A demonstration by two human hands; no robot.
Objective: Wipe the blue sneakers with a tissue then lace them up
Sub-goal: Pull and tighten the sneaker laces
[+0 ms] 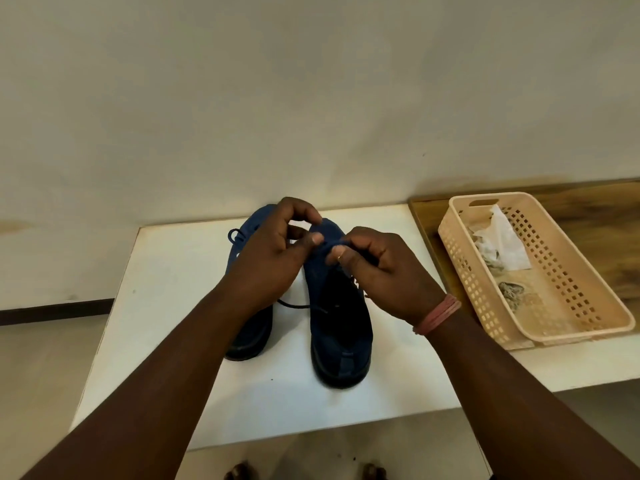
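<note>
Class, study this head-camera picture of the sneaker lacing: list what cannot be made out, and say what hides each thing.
- Head view: the left sneaker mid-part and lacing, covered by the left hand.
- Head view: the lace ends at the right sneaker, hidden in the pinching fingers of the right hand.
- Head view: grey clumps beside the tissue in the basket, too blurred to identify.

Two dark blue fabric sneakers (341, 317) with black soles and dark laces sit on a plain white tabletop (166, 289). A peach plastic basket (561, 327), patterned with square holes, holds a white crumpled tissue (505, 244). A pink thread wristband (438, 315).
</note>
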